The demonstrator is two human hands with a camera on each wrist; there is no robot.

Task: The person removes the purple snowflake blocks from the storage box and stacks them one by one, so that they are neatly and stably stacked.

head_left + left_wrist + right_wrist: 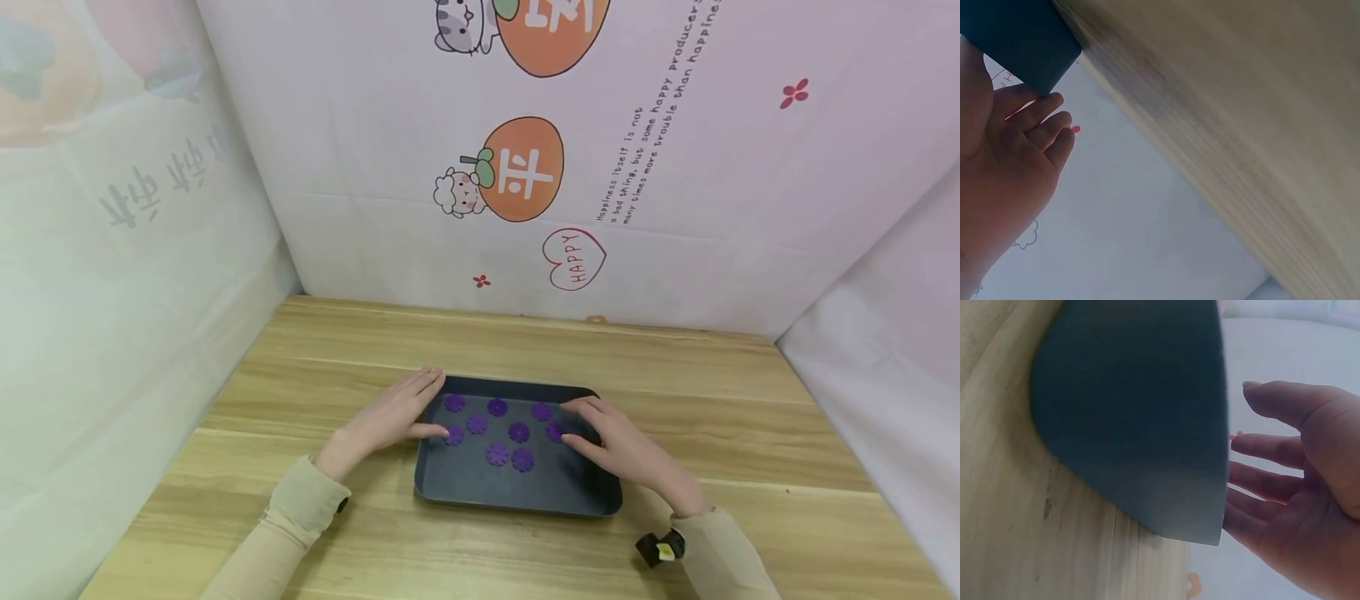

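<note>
A dark shallow tray [465, 485] on the table holds several purple notched discs [497, 454], spread mostly over its far half. At the tray's left rim, my left hand [386, 421] has its fingers extended by the far corner. Its thumb reaches inward over the rim, its tip at a purple disc [453, 435]. My right hand [626, 446] lies over the right rim with thumb and fingers spread apart, holding nothing. Its fingertips are close to two discs, one of them a disc [554, 432] beside the thumb. In the right wrist view, the tray's outer wall [1135, 412] covers the discs.
The wood-grain table [360, 533] extends around the tray on every side. A white printed cloth [390, 233] hangs behind it, with more white cloth at left and right. A small black device [660, 548] is at the right sleeve's cuff.
</note>
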